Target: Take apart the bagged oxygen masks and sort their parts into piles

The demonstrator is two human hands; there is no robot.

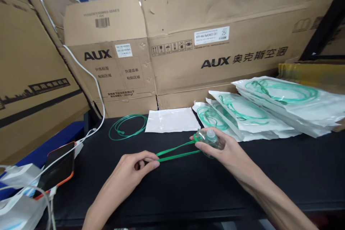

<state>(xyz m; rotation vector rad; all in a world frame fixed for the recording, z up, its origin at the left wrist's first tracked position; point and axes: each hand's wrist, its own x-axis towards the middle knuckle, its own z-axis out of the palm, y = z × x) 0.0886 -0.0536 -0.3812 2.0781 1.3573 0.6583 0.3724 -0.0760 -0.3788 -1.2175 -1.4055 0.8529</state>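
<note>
From the head camera, the right hand [215,147] is closing its grip around a clear plastic mask [208,138] just above the black tabletop [269,172], at about centre. The left hand [134,169], at eight o'clock from it, is pinching the far end of the green strap [178,152], which is stretching taut between the two hands. Pulled harder, I judge the strap could be snapping free of the mask or slipping from the pinch.

At two o'clock, sealed pouches [269,115] are lying overlapped, each holding green tubing and a mask. A flat white pouch [172,119] at twelve o'clock looks empty, with a loose tubing coil [128,126] beside it.
</note>
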